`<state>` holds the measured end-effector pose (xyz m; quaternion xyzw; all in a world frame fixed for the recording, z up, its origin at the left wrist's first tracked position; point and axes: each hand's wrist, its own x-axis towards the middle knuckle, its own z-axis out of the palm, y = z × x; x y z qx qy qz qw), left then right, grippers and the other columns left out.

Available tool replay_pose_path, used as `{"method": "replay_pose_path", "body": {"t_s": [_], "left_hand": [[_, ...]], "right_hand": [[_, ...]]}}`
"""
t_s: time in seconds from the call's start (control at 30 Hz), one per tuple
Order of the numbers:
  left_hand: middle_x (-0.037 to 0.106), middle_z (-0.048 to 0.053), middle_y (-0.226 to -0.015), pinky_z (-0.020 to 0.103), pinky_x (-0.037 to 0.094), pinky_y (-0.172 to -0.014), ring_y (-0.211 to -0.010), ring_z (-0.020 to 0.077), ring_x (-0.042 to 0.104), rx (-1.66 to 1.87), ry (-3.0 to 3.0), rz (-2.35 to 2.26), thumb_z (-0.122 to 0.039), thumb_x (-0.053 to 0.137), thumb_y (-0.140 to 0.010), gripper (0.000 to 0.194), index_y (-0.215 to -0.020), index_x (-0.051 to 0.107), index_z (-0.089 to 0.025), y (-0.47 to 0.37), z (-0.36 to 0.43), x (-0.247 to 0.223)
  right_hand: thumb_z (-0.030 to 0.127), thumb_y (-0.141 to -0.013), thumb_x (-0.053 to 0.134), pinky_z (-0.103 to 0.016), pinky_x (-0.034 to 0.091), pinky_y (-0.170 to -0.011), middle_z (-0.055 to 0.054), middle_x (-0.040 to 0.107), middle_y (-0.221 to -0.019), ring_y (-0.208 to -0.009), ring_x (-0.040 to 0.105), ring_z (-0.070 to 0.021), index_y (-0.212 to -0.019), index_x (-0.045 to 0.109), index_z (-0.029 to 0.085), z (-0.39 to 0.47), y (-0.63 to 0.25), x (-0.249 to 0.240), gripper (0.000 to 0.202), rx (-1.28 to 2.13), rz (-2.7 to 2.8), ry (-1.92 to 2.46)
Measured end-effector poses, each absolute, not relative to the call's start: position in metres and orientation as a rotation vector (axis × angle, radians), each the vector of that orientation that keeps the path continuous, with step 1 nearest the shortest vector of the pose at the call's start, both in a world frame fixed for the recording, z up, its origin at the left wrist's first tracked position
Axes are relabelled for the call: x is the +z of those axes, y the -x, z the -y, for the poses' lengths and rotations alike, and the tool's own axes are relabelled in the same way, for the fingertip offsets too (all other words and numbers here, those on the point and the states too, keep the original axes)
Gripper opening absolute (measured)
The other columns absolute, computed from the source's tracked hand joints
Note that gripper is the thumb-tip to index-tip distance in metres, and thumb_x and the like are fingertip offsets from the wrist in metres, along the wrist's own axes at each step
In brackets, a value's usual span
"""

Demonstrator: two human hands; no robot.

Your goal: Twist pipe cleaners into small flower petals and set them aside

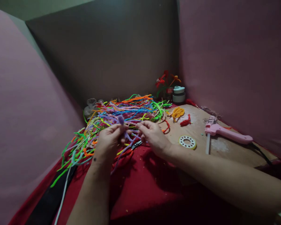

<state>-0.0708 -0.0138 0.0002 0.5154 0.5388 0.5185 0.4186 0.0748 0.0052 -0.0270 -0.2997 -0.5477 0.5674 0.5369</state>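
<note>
Between the thumb and fingers of my left hand point(110, 137) is a purple pipe cleaner point(121, 119), its fuzzy top bent into a thick tuft. Its thinner purple strands hang below the fingers. My right hand point(152, 134) is closed in a pinch just to the right, with a purple strand running up to its fingertips; the exact grip is partly hidden. A big heap of multicoloured pipe cleaners point(131, 109) lies behind both hands. Red-handled scissors point(128, 153) rest under the hands on the red cloth point(145, 187).
At right, a pink hot glue gun point(229, 132) with a cord lies on a brown board point(201, 159). A round tape spool point(187, 142), a yellow-orange bundle point(178, 113) and a red piece point(186, 121) lie nearby. Behind stand a lidded jar point(178, 94) and red flowers point(161, 80).
</note>
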Motion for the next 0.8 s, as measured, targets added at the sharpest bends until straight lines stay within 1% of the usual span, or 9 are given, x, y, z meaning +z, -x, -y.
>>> {"method": "replay_pose_path", "body": {"t_s": [0.03, 0.1, 0.17, 0.23, 0.33, 0.47, 0.6, 0.7, 0.8], "left_hand": [[0.047, -0.006, -0.044, 0.017, 0.024, -0.036, -0.034, 0.0044, 0.034, 1.383, -1.275, -1.416, -0.036, 0.065, -0.066, 0.022, -0.071, 0.058, -0.015, 0.072, 0.013, 0.005], [0.044, -0.007, -0.04, 0.017, 0.023, -0.034, -0.032, 0.0047, 0.032, 1.394, -1.375, -1.549, -0.033, 0.062, -0.067, 0.017, -0.066, 0.057, -0.016, 0.069, 0.008, 0.016], [0.045, -0.005, -0.04, 0.018, 0.022, -0.034, -0.032, 0.0049, 0.033, 1.192, -1.633, -1.611, -0.031, 0.057, -0.07, 0.019, -0.06, 0.057, -0.015, 0.054, -0.002, 0.027], [0.048, -0.004, -0.043, 0.018, 0.023, -0.036, -0.036, 0.005, 0.036, 0.874, -1.895, -1.56, -0.028, 0.056, -0.07, 0.019, -0.056, 0.058, -0.014, 0.028, -0.019, 0.034], [0.046, -0.004, -0.04, 0.018, 0.024, -0.037, -0.036, 0.0056, 0.037, 0.49, -2.138, -1.455, -0.024, 0.055, -0.069, 0.021, -0.051, 0.057, -0.013, -0.02, -0.053, 0.032], [0.051, -0.002, -0.042, 0.019, 0.028, -0.038, -0.035, 0.0065, 0.041, 0.39, -2.178, -1.348, -0.021, 0.057, -0.068, 0.02, -0.05, 0.058, -0.013, -0.072, -0.096, 0.017], [0.054, -0.001, -0.045, 0.019, 0.032, -0.038, -0.035, 0.0079, 0.045, 0.408, -2.162, -1.318, -0.02, 0.057, -0.069, 0.012, -0.067, 0.066, -0.012, -0.09, -0.117, 0.002], [0.057, 0.0, -0.052, 0.018, 0.034, -0.041, -0.039, 0.0079, 0.049, 0.554, -2.164, -1.371, -0.018, 0.054, -0.07, 0.014, -0.074, 0.066, -0.012, -0.083, -0.114, -0.002], [0.06, 0.001, -0.058, 0.018, 0.035, -0.042, -0.041, 0.0072, 0.048, 0.668, -2.156, -1.396, -0.024, 0.051, -0.074, 0.019, -0.076, 0.066, -0.013, -0.062, -0.094, 0.009]], "right_hand": [[0.035, -0.08, 0.046, -0.022, 0.027, -0.045, 0.004, 0.042, -0.05, -0.044, 0.035, -0.0072, -0.062, 0.051, 0.016, -0.001, -0.073, -0.029, 0.027, 1.295, 1.419, 0.747], [0.027, -0.077, 0.047, -0.022, 0.025, -0.046, 0.004, 0.038, -0.046, -0.045, 0.033, -0.0073, -0.05, 0.044, 0.017, 0.008, -0.07, -0.034, 0.029, 1.105, 1.827, 0.666], [0.023, -0.076, 0.045, -0.023, 0.027, -0.049, 0.002, 0.046, -0.05, -0.048, 0.037, -0.0082, -0.05, 0.045, 0.017, 0.017, -0.067, -0.039, 0.027, 0.772, 2.194, 0.466], [0.024, -0.073, 0.046, -0.024, 0.027, -0.047, -0.001, 0.057, -0.057, -0.051, 0.042, -0.0105, -0.054, 0.051, 0.016, 0.024, -0.065, -0.042, 0.021, 0.504, 2.525, 0.255], [0.025, -0.074, 0.043, -0.022, 0.036, -0.054, -0.007, 0.068, -0.077, -0.064, 0.053, -0.013, -0.071, 0.063, 0.013, 0.027, -0.066, -0.04, 0.023, 0.495, 2.765, 0.121], [0.033, -0.073, 0.042, -0.025, 0.04, -0.059, -0.01, 0.069, -0.088, -0.075, 0.059, -0.0201, -0.089, 0.065, 0.012, 0.016, -0.07, -0.038, 0.035, 0.514, 2.853, 0.24], [0.031, -0.073, 0.044, -0.029, 0.043, -0.071, -0.013, 0.067, -0.099, -0.088, 0.06, -0.0246, -0.098, 0.064, 0.009, 0.002, -0.071, -0.039, 0.039, 0.535, 2.887, 0.258], [0.032, -0.072, 0.047, -0.027, 0.043, -0.07, -0.014, 0.067, -0.098, -0.088, 0.059, -0.0233, -0.094, 0.065, 0.008, 0.004, -0.071, -0.036, 0.037, 0.562, 2.917, 0.194], [0.027, -0.072, 0.046, -0.021, 0.04, -0.059, -0.01, 0.069, -0.082, -0.069, 0.057, -0.0156, -0.078, 0.066, 0.01, 0.016, -0.071, -0.033, 0.027, 0.627, 2.9, 0.163]]}}
